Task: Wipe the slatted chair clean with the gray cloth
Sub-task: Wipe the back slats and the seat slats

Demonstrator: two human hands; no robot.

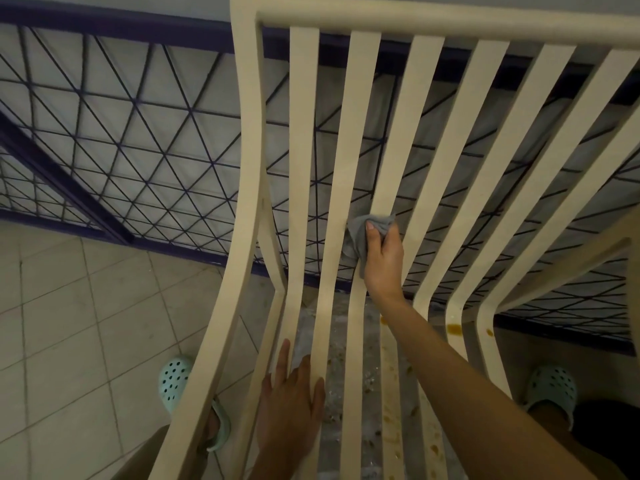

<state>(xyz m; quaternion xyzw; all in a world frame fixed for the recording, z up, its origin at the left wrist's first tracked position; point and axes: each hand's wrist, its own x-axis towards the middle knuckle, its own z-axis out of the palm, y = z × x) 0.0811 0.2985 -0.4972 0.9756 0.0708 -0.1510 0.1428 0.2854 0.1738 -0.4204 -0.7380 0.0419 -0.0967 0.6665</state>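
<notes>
Now right hand (pixel 382 258) grips gray cloth (pixel 360 233)

The slatted chair (pixel 332 174) runs off the top, right and bottom edges, the right hand (pixel 382 258) hides part of the gray cloth (pixel 363 233) — its fingertips buried in folds — and slats cover both clogs.
</notes>
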